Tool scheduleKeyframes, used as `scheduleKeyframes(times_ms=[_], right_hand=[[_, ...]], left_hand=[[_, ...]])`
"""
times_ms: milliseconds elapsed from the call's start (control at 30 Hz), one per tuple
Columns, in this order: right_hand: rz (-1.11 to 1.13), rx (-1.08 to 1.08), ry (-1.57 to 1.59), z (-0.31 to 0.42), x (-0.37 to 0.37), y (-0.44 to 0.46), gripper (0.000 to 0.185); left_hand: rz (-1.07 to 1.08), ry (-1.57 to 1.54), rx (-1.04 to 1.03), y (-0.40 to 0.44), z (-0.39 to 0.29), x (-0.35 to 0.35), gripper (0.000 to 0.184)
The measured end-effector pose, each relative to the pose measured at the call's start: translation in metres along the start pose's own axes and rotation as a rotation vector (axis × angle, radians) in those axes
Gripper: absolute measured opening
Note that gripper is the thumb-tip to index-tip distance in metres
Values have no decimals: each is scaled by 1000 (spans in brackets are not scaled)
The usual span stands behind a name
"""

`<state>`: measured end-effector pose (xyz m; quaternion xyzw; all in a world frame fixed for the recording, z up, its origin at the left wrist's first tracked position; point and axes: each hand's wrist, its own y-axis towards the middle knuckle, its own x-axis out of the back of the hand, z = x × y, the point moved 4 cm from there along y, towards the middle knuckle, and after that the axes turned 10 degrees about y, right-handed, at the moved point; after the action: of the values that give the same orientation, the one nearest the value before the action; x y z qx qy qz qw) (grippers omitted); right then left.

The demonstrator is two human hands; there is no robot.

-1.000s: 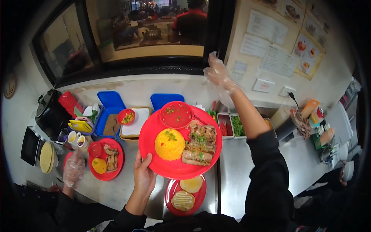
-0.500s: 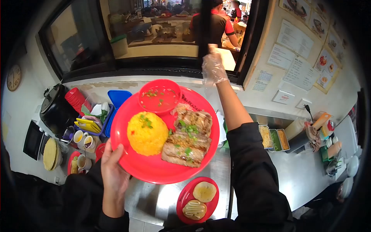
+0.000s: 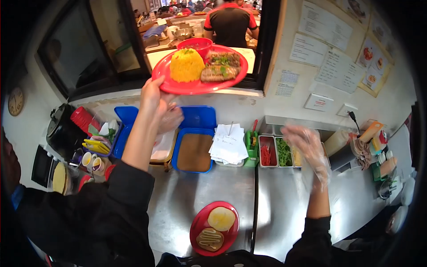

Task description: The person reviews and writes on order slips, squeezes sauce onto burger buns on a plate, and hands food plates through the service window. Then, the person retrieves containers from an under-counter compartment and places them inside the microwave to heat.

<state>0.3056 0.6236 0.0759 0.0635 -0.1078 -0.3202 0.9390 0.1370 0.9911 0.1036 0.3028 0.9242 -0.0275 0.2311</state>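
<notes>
Kitchen. Steel counter (image 3: 173,200) below black-framed window (image 3: 269,40). Red plate (image 3: 191,87), rice (image 3: 186,66) and meat (image 3: 220,73) on it, up at window opening. Left hand (image 3: 153,95) closed on plate rim, just below window; gloved right hand (image 3: 307,142) below-right of window, fingers loosely spread, gripping nothing.

the upper plate (image 3: 209,87) and its bowl (image 3: 195,44) are red; the rice (image 3: 185,66) is yellow, and the meat (image 3: 220,74) is brown flecked with green. the lower plate (image 3: 230,239) is also red, one bread round (image 3: 221,218) pale yellow, the other bread round (image 3: 210,239) tan with a cream zigzag line. the tub (image 3: 193,171) is blue, the near sleeves (image 3: 131,189) black, the counter (image 3: 175,196) silver-grey, and the far person's shirt (image 3: 229,26) black with red shoulders.
</notes>
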Motion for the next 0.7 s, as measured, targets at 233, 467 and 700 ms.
scheduleKeyframes(times_ms=[233,467,700], right_hand=[[-570,-155,91,-78,100,-129,30],[-819,-233,42,-113,120,-183,33],[-766,-272,-163,-128,144,-157,27]], left_hand=[[2,-51,32,123,51,-48,31],[-71,-44,91,239,109,-38,36],[-70,11,113,285,143,-36,39]])
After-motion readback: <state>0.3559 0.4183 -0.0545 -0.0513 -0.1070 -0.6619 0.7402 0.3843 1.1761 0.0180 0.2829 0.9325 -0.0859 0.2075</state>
